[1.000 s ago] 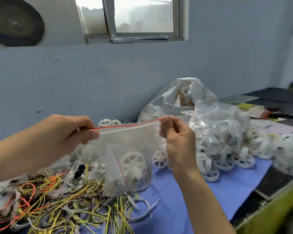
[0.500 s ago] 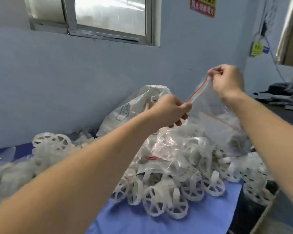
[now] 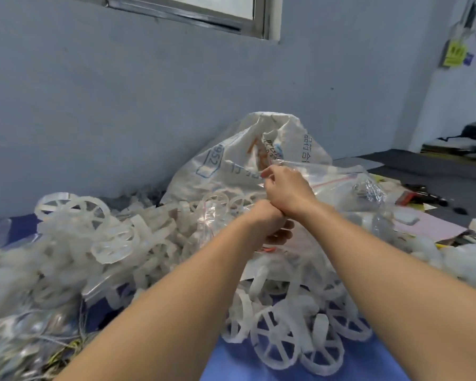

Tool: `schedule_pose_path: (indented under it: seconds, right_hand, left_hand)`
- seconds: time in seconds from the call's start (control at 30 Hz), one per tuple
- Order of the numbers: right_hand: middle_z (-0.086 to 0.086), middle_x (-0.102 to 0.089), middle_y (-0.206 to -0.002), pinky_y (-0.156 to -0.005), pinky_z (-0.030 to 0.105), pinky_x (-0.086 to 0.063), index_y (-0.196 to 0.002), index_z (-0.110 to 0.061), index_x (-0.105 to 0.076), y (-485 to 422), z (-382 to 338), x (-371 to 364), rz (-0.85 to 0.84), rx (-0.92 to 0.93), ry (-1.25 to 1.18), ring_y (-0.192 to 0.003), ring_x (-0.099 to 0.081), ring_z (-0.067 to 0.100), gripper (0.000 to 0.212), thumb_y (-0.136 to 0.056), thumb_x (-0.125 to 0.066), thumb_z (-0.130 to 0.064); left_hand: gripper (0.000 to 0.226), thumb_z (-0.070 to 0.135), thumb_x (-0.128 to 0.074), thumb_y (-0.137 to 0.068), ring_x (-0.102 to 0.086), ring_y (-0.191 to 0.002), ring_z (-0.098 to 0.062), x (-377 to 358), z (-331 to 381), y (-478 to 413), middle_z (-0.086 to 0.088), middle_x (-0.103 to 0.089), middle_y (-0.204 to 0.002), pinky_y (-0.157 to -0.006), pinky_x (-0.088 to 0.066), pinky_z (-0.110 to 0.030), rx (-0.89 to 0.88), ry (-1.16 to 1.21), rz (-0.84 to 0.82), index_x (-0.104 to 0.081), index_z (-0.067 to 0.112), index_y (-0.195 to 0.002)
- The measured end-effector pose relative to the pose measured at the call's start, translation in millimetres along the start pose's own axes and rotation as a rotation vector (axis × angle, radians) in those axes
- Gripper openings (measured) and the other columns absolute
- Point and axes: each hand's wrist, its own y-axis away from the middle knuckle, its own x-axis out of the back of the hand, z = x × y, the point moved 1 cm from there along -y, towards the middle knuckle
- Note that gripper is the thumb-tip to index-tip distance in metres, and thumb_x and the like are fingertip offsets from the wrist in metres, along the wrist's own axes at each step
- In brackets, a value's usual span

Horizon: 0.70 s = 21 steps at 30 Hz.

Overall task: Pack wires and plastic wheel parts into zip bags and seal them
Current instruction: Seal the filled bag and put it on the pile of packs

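My right hand (image 3: 287,192) pinches the top edge of a clear zip bag (image 3: 338,185) with a red seal line, held over a heap of clear bags. The bag stretches to the right of that hand. My left hand (image 3: 272,225) sits just under my right wrist, arms crossing; its fingers curl in clear plastic, and what they hold is hidden. White plastic wheel parts (image 3: 283,345) are piled below and left of my hands, some of them blurred. A few yellow wires (image 3: 66,350) show at the bottom left.
A large white woven sack (image 3: 259,149) leans on the blue-grey wall behind the pile. Blue cloth (image 3: 231,364) covers the table. Pink paper (image 3: 429,229) and small tools lie at the right, with a dark surface beyond.
My view has swung right, away from the wires. Both hands carried the zip bag right and down onto the bag heap; my right hand dropped from high up to just above my left hand.
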Motion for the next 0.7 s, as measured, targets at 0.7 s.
schedule_pose_path:
  seconds: [0.7]
  right_hand:
    - [0.005, -0.062, -0.132, -0.098, 0.041, -0.043, -0.129, -0.023, -0.058, 286, -447, -92, -0.343, 0.767, -0.349, -0.122, -0.054, 0.027, 0.034, -0.100, -0.042, -0.025]
  left_hand:
    - [0.020, 0.007, -0.044, -0.092, -0.058, -0.048, -0.011, 359, -121, 422, -0.002, -0.064, -0.063, -0.043, -0.046, -0.020, 0.228, -0.581, 0.603, -0.060, 0.008, -0.081]
